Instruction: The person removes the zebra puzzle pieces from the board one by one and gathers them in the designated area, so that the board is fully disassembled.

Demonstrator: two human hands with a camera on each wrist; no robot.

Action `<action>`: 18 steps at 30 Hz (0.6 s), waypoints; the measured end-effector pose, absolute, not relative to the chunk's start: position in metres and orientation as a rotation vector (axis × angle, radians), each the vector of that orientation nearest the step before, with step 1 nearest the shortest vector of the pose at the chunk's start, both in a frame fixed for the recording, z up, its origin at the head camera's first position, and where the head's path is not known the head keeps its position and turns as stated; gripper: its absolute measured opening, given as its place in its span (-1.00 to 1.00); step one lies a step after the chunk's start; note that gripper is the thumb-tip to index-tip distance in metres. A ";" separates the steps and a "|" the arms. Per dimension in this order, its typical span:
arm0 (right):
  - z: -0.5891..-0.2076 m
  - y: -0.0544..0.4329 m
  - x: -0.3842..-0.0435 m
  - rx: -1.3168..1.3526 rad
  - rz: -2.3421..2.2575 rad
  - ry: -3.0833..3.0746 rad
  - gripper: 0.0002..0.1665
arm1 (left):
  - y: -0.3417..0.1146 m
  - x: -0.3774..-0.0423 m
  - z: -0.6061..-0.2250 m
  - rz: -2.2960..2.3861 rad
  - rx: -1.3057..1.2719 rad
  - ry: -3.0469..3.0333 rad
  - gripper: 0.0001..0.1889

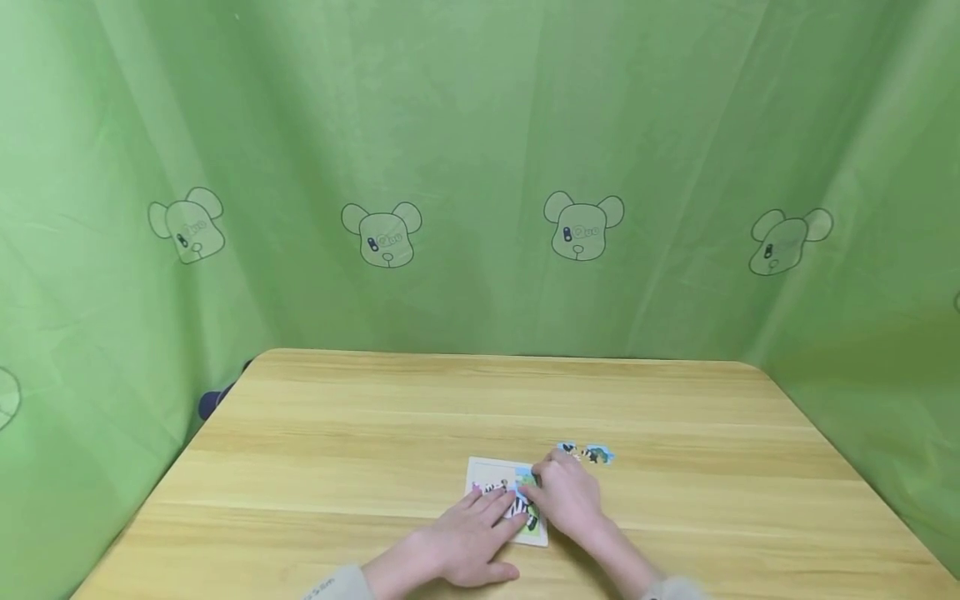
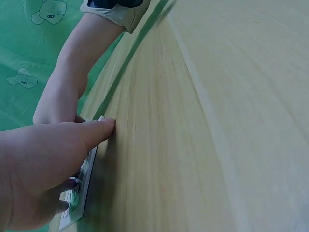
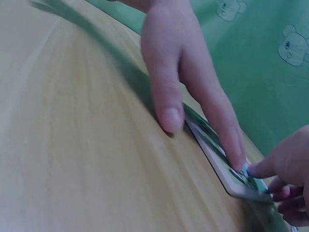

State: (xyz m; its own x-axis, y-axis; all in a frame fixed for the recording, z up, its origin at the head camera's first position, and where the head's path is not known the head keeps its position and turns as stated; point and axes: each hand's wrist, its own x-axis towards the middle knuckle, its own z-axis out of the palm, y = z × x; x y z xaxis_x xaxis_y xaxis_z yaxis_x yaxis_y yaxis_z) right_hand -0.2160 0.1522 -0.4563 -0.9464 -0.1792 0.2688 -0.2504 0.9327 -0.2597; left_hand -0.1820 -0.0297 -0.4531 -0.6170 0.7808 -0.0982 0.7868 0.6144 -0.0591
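A small jigsaw puzzle in a pale square tray lies at the table's near side, with black-and-white animal pictures on green and blue. Spread across its lower left is my left hand, fingers straight with their tips on the pieces. In the right wrist view, that hand's thumb stands off the tray on the table side. My right hand is at the tray's upper right corner, where thumb and curled fingers pinch a blue-and-green puzzle piece. The right wrist view shows this right hand at the tray edge.
Two loose puzzle pieces lie just beyond the right hand, one partly behind it and the other farther right. The wood-grain table spreads around the tray. A green curtain with bear-head drawings hangs behind and at both sides.
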 end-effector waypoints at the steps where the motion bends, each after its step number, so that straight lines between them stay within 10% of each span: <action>1: -0.456 0.150 -0.216 0.302 0.419 -2.853 -0.71 | -0.030 -0.182 -0.453 -0.144 1.343 2.767 -0.27; 18: -0.451 0.147 -0.223 0.164 0.667 -2.975 -0.64 | -0.031 -0.183 -0.451 -0.100 1.338 2.759 -0.28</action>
